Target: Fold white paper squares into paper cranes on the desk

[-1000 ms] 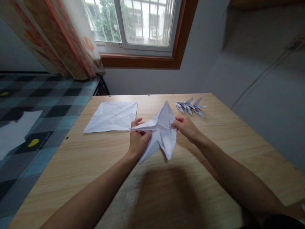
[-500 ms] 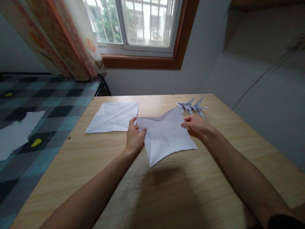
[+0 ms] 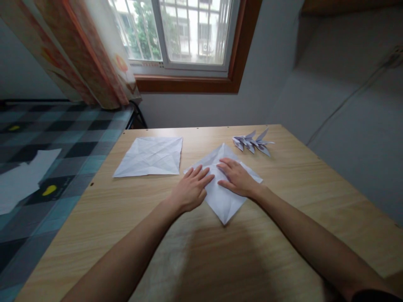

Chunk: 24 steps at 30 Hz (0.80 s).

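Folded paper (image 3: 224, 203), partly hidden beneath left hand (image 3: 192, 188) and right hand (image 3: 237, 178); left forearm (image 3: 126, 247) and dark sleeve (image 3: 373, 296) cut off below; window (image 3: 195, 31) and curtain (image 3: 91, 54) cropped above, loose sheets (image 3: 19, 184) at left; reddish marks (image 3: 152, 64) under the glass too small to read.

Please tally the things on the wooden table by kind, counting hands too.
Hands: 2 (left hand, right hand)
Creased white papers: 2 (paper under the hands, paper farther left)
Spiky folded-paper cluster: 1
Total: 5
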Each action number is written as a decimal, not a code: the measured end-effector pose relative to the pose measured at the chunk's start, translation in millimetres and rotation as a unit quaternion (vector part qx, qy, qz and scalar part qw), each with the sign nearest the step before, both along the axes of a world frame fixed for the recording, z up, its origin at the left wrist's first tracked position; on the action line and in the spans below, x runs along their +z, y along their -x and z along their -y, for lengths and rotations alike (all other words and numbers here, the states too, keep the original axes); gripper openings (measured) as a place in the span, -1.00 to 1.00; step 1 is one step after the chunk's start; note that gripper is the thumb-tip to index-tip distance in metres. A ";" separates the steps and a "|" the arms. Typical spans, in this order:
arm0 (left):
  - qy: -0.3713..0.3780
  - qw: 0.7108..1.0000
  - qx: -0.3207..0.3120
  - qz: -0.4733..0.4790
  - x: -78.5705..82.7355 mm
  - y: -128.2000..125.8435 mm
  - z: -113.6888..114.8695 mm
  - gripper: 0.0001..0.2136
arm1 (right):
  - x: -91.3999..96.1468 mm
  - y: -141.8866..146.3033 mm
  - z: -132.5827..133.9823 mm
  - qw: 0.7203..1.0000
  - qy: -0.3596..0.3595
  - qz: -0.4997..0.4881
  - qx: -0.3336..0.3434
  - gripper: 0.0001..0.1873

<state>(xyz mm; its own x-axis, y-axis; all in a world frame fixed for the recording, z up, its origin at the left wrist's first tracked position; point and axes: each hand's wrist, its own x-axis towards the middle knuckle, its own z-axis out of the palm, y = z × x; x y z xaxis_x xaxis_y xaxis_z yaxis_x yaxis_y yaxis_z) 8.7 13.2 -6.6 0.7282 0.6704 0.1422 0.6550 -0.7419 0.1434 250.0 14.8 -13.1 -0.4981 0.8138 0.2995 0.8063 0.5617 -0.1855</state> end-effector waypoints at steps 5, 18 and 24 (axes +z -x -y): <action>0.039 0.998 0.039 -0.032 2.9 -2.1 1.2 -0.25 | -5.8 -7.8 8.8 0.995 0.062 0.078 0.018 -0.20; 0.094 0.991 -0.020 -0.097 10.5 21.5 -1.7 0.07 | -8.9 -99.5 62.2 0.993 0.012 0.102 0.063 -0.11; 0.087 0.991 -0.037 -0.095 12.5 25.9 0.4 0.04 | -4.6 -92.7 61.1 0.987 -0.112 0.059 0.101 -0.71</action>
